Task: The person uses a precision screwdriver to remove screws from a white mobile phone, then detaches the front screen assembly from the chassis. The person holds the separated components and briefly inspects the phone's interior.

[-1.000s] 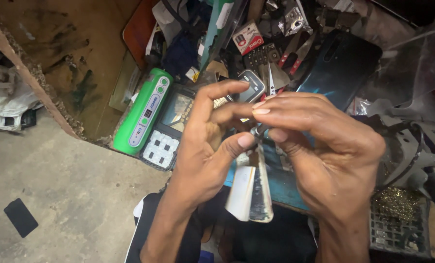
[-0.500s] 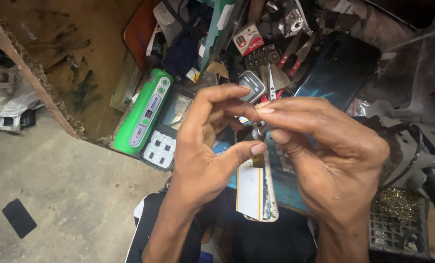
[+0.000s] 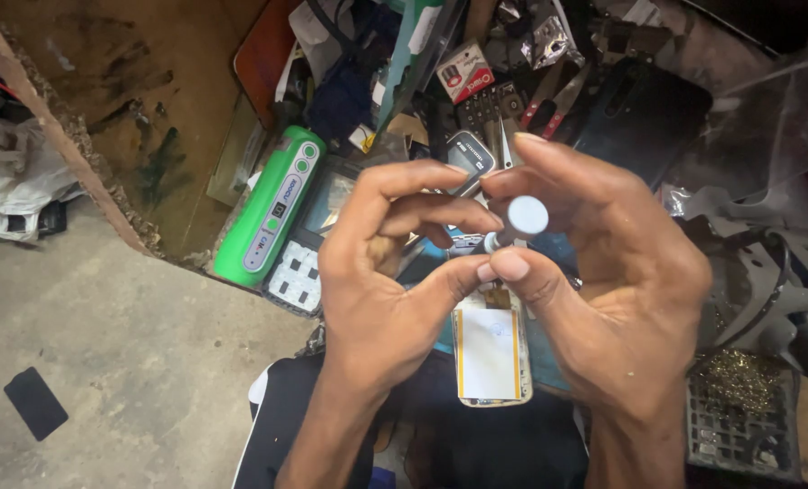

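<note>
Green case (image 3: pixel 272 210) untouched far left on the tabletop; my left hand (image 3: pixel 395 272) curls fingers and thumb around something small I can't make out; my right hand (image 3: pixel 603 272) pinches a white-capped tool (image 3: pixel 517 222) by its stem, tip hidden between hands; opened phone (image 3: pixel 490 349) lies below, reassembly apparently pending.

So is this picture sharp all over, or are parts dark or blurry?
Head view: the left hand, the right hand and the round white cap between them are sharp and evenly lit; the green device shows a soft sheen; the top right corner sinks into shadow; the straight wooden edge looks bowed near the frame's side.
</note>
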